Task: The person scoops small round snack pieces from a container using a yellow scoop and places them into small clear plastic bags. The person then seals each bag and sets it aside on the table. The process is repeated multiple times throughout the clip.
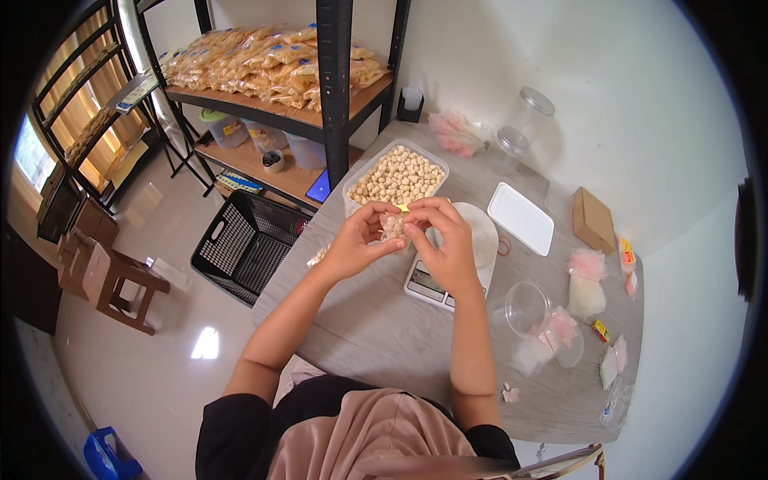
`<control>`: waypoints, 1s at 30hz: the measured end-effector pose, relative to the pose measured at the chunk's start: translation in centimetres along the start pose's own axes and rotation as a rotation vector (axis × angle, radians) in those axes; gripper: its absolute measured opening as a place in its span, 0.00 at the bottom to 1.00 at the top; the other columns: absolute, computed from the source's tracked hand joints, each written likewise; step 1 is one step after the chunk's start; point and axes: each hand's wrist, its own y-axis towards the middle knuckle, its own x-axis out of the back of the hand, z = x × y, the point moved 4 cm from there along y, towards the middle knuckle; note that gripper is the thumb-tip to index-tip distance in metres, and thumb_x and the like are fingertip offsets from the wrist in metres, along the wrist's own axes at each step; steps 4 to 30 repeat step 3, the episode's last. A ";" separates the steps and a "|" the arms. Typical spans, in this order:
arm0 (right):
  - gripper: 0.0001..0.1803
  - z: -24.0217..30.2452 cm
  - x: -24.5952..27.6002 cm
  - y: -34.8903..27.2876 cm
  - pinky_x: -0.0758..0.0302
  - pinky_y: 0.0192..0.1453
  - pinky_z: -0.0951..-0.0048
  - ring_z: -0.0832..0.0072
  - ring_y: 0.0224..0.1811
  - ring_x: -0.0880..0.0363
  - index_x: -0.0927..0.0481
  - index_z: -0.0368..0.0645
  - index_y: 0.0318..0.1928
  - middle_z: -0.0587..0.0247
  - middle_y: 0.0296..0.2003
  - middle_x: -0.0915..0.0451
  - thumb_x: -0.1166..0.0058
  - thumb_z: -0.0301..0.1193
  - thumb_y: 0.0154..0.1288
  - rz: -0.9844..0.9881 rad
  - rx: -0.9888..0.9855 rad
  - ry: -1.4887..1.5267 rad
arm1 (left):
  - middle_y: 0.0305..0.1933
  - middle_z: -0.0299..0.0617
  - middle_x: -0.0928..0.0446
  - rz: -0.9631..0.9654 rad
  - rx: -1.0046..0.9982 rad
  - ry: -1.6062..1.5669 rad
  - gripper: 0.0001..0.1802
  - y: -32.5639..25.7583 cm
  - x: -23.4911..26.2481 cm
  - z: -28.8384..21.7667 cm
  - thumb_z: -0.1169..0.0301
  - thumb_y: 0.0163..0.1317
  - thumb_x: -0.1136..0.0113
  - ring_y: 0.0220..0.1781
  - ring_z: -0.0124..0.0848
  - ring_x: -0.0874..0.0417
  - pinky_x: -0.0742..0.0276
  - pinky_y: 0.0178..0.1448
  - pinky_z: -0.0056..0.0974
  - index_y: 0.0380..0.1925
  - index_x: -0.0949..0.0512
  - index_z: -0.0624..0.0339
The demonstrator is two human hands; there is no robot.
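Note:
Both hands meet over the table and close on a small clear plastic bag [393, 227] of round beige pieces. My left hand [356, 246] pinches the bag's left side. On the other side, the fingers of my right hand [445, 245] grip it, and a bit of yellow [402, 208] shows at its top between the fingertips. Just beyond the hands stands a clear tub [442, 157] full of round beige balls [398, 174]. A white kitchen scale [422, 293] sits partly beneath my right hand and wrist. Another small filled bag [318, 256] lies left of my left forearm, near the table edge.
Right of the scale are a white lid [520, 218], a clear round tub [527, 308], pink-and-clear plastic bags [587, 298] and a brown box [593, 219]. Clear jars [512, 142] stand by the wall. Left of the table are a black crate [240, 248] and a loaded shelf [334, 88].

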 end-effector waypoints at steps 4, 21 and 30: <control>0.05 -0.2 0.6 0.0 0.26 0.45 0.70 0.70 0.38 0.22 0.20 0.37 0.37 0.56 0.42 0.23 0.44 0.22 0.59 0.019 0.014 -0.092 | 0.50 0.43 0.24 0.031 0.086 -0.047 0.27 -0.4 -0.4 -0.4 0.75 0.60 0.38 0.53 0.29 0.23 0.25 0.56 0.32 0.58 0.35 0.62; 0.05 -0.2 0.6 0.0 0.26 0.45 0.70 0.70 0.38 0.22 0.20 0.37 0.37 0.56 0.42 0.23 0.44 0.22 0.59 0.019 0.014 -0.092 | 0.50 0.43 0.24 0.031 0.086 -0.047 0.27 -0.4 -0.4 -0.4 0.75 0.60 0.38 0.53 0.29 0.23 0.25 0.56 0.32 0.58 0.35 0.62; 0.05 -0.2 0.6 0.0 0.26 0.45 0.70 0.70 0.38 0.22 0.20 0.37 0.37 0.56 0.42 0.23 0.44 0.22 0.59 0.019 0.014 -0.092 | 0.50 0.43 0.24 0.031 0.086 -0.047 0.27 -0.4 -0.4 -0.4 0.75 0.60 0.38 0.53 0.29 0.23 0.25 0.56 0.32 0.58 0.35 0.62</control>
